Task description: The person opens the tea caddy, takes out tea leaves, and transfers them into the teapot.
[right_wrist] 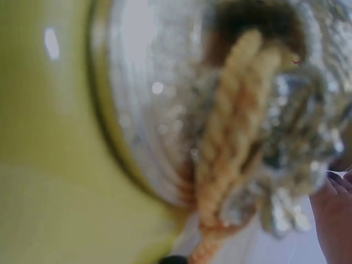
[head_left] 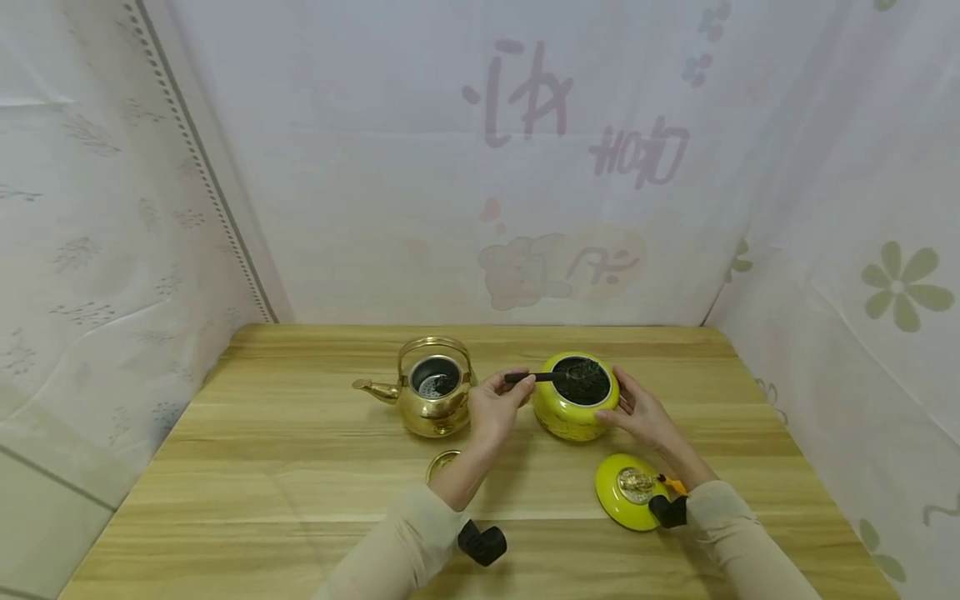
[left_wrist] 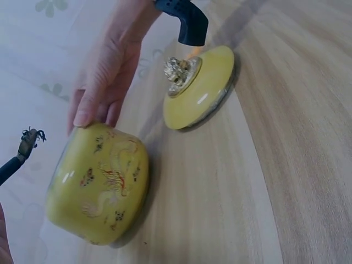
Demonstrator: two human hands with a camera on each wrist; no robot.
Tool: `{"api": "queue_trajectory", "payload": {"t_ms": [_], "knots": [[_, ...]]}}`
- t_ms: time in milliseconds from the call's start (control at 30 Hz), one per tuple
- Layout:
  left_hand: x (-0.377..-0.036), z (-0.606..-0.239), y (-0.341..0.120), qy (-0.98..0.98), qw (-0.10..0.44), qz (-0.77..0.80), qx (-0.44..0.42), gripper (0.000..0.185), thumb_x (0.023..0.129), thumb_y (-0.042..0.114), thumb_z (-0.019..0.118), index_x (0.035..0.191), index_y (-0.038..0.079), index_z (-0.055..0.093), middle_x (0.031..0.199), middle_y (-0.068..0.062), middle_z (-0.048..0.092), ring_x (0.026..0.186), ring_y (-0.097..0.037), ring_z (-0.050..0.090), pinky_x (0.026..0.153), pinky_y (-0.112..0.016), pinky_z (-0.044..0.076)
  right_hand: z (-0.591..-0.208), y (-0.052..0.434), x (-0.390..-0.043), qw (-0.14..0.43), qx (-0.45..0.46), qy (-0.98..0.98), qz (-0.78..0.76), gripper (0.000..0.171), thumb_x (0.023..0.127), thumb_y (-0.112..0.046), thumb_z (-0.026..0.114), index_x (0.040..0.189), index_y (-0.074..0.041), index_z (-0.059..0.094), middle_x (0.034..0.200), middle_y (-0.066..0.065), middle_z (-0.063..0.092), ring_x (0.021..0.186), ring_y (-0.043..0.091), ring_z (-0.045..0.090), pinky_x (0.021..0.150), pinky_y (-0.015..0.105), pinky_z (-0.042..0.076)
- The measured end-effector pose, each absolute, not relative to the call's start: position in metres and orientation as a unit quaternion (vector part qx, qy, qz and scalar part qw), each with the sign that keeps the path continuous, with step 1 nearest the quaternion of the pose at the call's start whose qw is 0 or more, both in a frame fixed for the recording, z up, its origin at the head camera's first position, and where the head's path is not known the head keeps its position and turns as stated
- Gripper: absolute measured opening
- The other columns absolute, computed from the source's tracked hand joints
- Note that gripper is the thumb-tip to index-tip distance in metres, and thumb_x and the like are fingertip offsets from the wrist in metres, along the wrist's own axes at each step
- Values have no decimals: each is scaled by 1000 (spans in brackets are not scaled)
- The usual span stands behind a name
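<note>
Scoop: one dark, slim scoop (head_left: 531,377) — its long axis runs roughly parallel to the table's far edge, the handle end toward the kettle, the working end out over the jar's mouth with a tuft of dark tea leaves clinging to it (left_wrist: 28,139).
Left hand: the left hand (head_left: 495,404) pinches the scoop's handle between thumb and fingertips, just left of the jar.
Jar: one yellow jar (head_left: 575,398), open, upright, near the middle of the table and a little toward its far edge; dark tea leaves (head_left: 581,379) fill its mouth. The left wrist view shows a faint dragon pattern on its side (left_wrist: 107,181).
Right hand: the right hand (head_left: 640,408) rests against the jar's right side, fingers fairly straight, fingertips touching the rim (left_wrist: 88,113).
Jar lid: one yellow lid (head_left: 628,490) with a metallic knob, lying on the table toward the near edge, right of centre — apart from the jar. The right wrist view shows it very close and blurred, with an orange cord (right_wrist: 231,154) at the knob.
Kettle: one golden kettle (head_left: 427,396), lid off, spout pointing toward the left edge, bail handle upright, just left of the left hand.
Kettle lid: one golden lid (head_left: 441,462), partly hidden behind the left forearm.
Table: one wooden table (head_left: 247,483) carries everything.
</note>
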State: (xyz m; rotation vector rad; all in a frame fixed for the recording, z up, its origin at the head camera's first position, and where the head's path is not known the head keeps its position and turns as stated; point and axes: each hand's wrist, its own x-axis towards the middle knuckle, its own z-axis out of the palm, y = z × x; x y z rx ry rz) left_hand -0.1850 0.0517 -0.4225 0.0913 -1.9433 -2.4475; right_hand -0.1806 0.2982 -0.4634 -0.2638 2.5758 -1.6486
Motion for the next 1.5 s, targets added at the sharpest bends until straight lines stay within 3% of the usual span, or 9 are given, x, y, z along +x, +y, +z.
{"api": "queue_trajectory", "payload": {"t_ms": [333, 733, 1033, 1267, 1500], "knots": [[-175, -407, 27, -602, 7, -798, 19, 24, 83, 7, 70, 103, -7, 67, 85, -8, 70, 74, -8, 67, 75, -23, 57, -453, 290, -174, -12, -86, 860, -504, 87, 84, -13, 71, 147, 7, 14, 152, 27, 16, 139, 42, 19, 111, 49, 25], [-161, -387, -20, -602, 25, -798, 19, 28, 84, 9, 70, 108, -5, 64, 84, -4, 70, 78, -12, 69, 78, -28, 57, -434, 252, -176, -68, -157, 842, -511, 82, 83, -18, 71, 147, 2, 23, 150, 25, 25, 137, 36, 28, 107, 28, 33], [-147, -379, -64, -592, 59, -803, 39, 28, 85, 4, 67, 110, -8, 62, 81, 1, 68, 73, -8, 67, 72, -23, 57, -424, 201, -186, -9, -181, 825, -535, 82, 83, -11, 71, 148, 0, 22, 152, 20, 25, 139, 35, 26, 109, 41, 31], [-136, -378, -95, -607, 79, -789, 60, 29, 86, 2, 66, 111, -11, 60, 80, 5, 69, 76, -9, 68, 76, -24, 57, -430, 170, -195, -1, -200, 821, -535, 81, 81, -12, 73, 147, -1, 27, 151, 17, 29, 138, 32, 30, 109, 39, 33], [-128, -380, -117, -611, 86, -784, 76, 30, 87, 3, 64, 113, -10, 59, 87, 5, 68, 81, -10, 68, 81, -24, 55, -441, 146, -204, 24, -212, 808, -549, 82, 81, -10, 73, 145, 6, 25, 150, 22, 27, 138, 34, 28, 110, 40, 31]]}}
